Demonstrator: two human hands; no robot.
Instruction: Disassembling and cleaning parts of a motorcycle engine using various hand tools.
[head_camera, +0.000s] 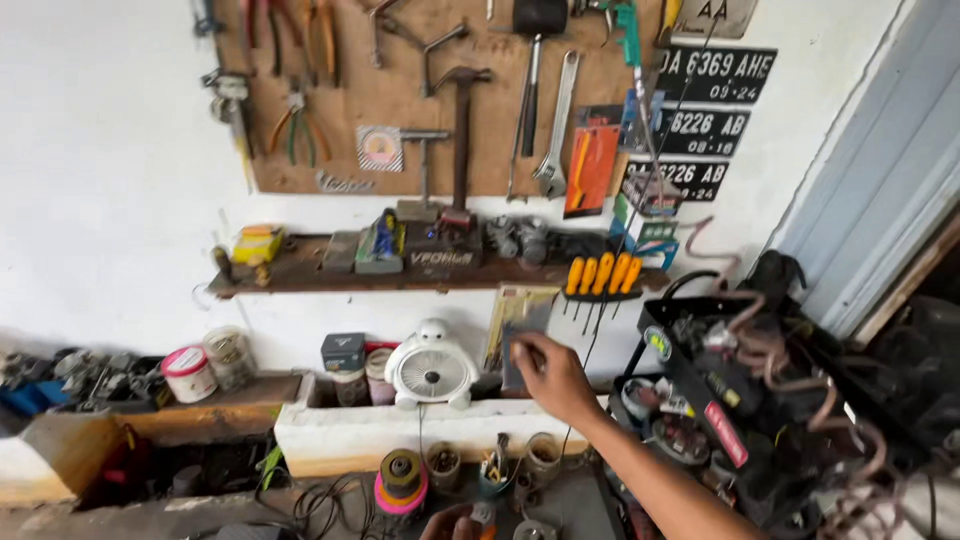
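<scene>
A cluttered workshop wall seen from above the worker's hands. The right hand (553, 378) reaches up from the 5 o'clock corner, forearm running diagonally, and its fingers pinch a flat grey card-like piece (520, 345), blurred, so its kind cannot be told. The card stands upright just at 11 o'clock of the knuckles, held against the wall below the wooden shelf (300, 278).

The left hand (452, 522) shows only partly at the 6 o'clock edge, well below the card. It is cropped and blurred; whether it is wide or closed cannot be told, though something small and orange shows beside its fingers.

Just at 9 o'clock of the card sits a small white fan (431, 368) on a pale ledge (330, 432). At 2 o'clock of the card hangs a row of orange-handled screwdrivers (602, 275) from the shelf front. Between the two hands, under the ledge, stand a spool with a pink rim (401, 482) and a few small jars (543, 452).

At 12 o'clock, a pegboard (400, 100) carries a hammer (461, 130), an adjustable wrench (556, 125) and pliers (294, 125). Dark plates (705, 120) hang at 1 o'clock. A black rack of parts and hoses (740, 400) fills 3 to 4 o'clock, near the right forearm.
</scene>
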